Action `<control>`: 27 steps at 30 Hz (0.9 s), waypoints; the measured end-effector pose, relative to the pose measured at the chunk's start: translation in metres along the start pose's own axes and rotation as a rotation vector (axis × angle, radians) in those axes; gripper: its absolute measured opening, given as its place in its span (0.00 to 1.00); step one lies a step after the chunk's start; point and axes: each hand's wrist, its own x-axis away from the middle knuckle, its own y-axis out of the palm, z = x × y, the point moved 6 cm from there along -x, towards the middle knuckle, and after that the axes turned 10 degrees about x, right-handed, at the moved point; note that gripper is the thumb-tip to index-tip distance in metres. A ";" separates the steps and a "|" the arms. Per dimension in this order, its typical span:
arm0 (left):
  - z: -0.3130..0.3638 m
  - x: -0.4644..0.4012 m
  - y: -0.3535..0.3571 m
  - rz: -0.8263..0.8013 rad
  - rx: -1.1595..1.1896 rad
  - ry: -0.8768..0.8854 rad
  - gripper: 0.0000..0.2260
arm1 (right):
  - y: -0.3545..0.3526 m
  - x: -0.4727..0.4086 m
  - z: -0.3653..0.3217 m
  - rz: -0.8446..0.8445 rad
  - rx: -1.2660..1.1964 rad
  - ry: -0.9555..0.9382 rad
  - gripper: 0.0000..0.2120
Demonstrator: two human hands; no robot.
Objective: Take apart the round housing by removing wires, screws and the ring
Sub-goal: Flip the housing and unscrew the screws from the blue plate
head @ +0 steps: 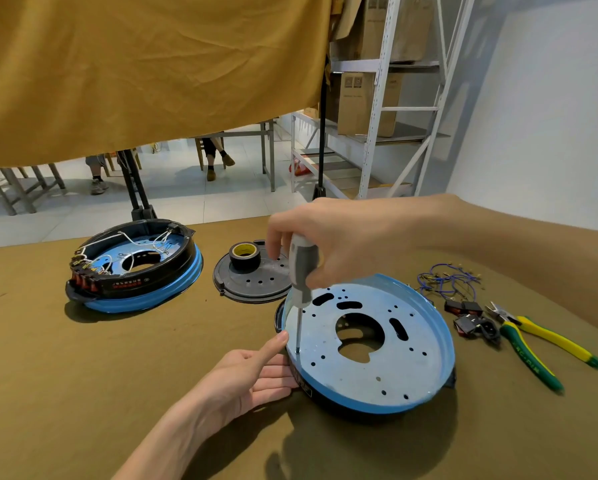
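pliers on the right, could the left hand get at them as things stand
Probably not easily: the pliers lie beyond the round housing, which the left hand steadies, and the right hand with the screwdriver crosses between.

A single head-worn wide-angle view looks forward and down, close over the table point(83, 393), the room beyond.

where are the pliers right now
In the head view the green-and-yellow pliers lie on the table at the right, just beyond the near round housing, beside the removed black switches and blue wires.
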 end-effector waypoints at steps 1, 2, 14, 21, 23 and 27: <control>0.000 0.000 0.000 -0.001 0.005 -0.001 0.41 | 0.000 0.000 0.000 -0.022 -0.008 -0.010 0.21; 0.000 0.000 0.000 -0.003 0.009 -0.001 0.40 | 0.001 0.000 -0.001 -0.008 0.039 0.004 0.21; -0.001 0.002 0.000 0.003 0.036 -0.009 0.37 | 0.003 -0.002 0.003 0.022 0.137 0.051 0.21; -0.001 0.004 0.001 0.002 0.054 -0.014 0.36 | -0.002 -0.003 0.004 0.091 0.171 0.056 0.09; -0.001 0.004 0.001 0.004 0.058 -0.020 0.35 | -0.001 0.000 0.003 -0.006 0.042 -0.006 0.15; -0.001 0.003 0.001 0.008 0.055 -0.022 0.35 | 0.002 0.001 0.006 0.104 0.257 0.108 0.20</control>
